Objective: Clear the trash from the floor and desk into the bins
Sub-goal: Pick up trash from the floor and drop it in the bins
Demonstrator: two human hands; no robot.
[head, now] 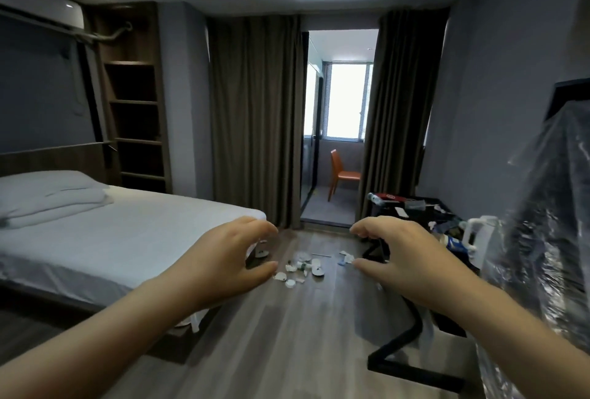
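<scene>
**Barely begun: litter on floor and desk alike**

The floor trash [300,267], a scatter of white scraps and small pieces, lies untouched on the wooden floor [287,334], beyond and between the 2 hands. The left hand [230,258] and right hand [402,255] both reach forward empty, fingers loosely curved and thumbs held wide of them. Beyond the right hand, the black desk [418,215] carries bottles, wrappers and a white jug [479,229]. Further right hangs a clear plastic sheet [542,223], possibly a bag. A bed [127,232] lies beyond the left hand. No bin is in view. By my reading nothing is cleared yet: floor and desk are both left to do.
</scene>
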